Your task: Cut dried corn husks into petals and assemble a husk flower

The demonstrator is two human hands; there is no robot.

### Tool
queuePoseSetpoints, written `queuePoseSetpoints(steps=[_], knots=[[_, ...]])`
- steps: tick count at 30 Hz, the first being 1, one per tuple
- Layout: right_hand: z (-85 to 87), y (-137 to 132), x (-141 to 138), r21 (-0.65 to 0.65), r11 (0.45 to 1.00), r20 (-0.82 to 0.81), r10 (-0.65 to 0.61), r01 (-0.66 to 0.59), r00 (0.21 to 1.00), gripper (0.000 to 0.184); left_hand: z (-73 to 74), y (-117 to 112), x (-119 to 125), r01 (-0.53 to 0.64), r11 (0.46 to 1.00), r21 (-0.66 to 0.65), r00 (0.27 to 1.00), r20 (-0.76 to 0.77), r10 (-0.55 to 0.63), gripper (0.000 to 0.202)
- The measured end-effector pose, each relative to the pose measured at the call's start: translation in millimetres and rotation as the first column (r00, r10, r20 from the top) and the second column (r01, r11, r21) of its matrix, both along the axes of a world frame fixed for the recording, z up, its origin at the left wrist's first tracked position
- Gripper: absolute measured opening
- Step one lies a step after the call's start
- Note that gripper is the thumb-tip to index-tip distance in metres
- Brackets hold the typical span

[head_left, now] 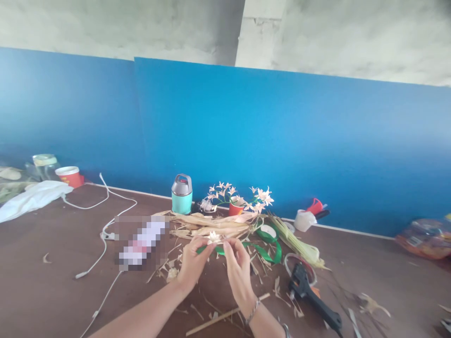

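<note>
My left hand [193, 263] is closed in a pinch on a small pale flower [213, 238], which looks made of dried husk, with pointed petals facing up. Just right of the flower, my right hand [238, 267] has its thumb and fingertips pressed together; what lies between them is too small to make out. A strip of green ribbon [219, 250] shows between the two hands. More of it loops to the right, near its white-cored roll [268, 231]. Dried husks [211, 225] lie in a heap just beyond my fingers.
Finished-looking flowers [262, 197] lean from a red cup [236, 206] beside a turquoise flask [182, 195]. A black glue gun [313, 298] lies at right, near a green-yellow bundle of fibres [299, 244]. White cables [104, 234] cross the left. Scraps and a thin stick [225, 315] lie nearby.
</note>
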State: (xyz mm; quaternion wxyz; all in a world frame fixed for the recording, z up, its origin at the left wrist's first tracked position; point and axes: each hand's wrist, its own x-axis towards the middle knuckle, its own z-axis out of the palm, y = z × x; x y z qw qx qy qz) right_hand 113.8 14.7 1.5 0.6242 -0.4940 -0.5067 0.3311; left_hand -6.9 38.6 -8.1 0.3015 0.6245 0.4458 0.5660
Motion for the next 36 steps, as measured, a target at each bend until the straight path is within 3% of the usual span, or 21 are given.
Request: queuePoseSetpoints(steps=[11, 19, 29, 36], knots=[[14.5, -5.6, -1.4, -0.039, 0.999, 0.014, 0.018, -0.017, 1.000, 0.032, -2.3, -0.6, 2.9, 0.041, 0.996, -0.078, 0.997, 0.068, -0.036, 0.020], [12.3, -4.5, -1.7, 0.020, 0.998, -0.018, 0.063, -0.063, 0.998, 0.028, 1.1, -1.1, 3.7, 0.060, 0.998, -0.036, 0.998, 0.034, -0.059, 0.016], [7.5, -1.7, 1.3, -0.036, 0.996, -0.103, 0.079, -0.083, 0.992, 0.028, -1.7, 0.1, 3.6, 0.050, 0.991, -0.121, 0.998, 0.050, -0.045, 0.010], [8.8, -2.5, 1.1, -0.040, 0.997, -0.111, 0.057, -0.062, 0.992, 0.030, -10.8, 4.8, 3.6, 0.030, 0.999, -0.017, 0.999, -0.033, -0.031, 0.014]])
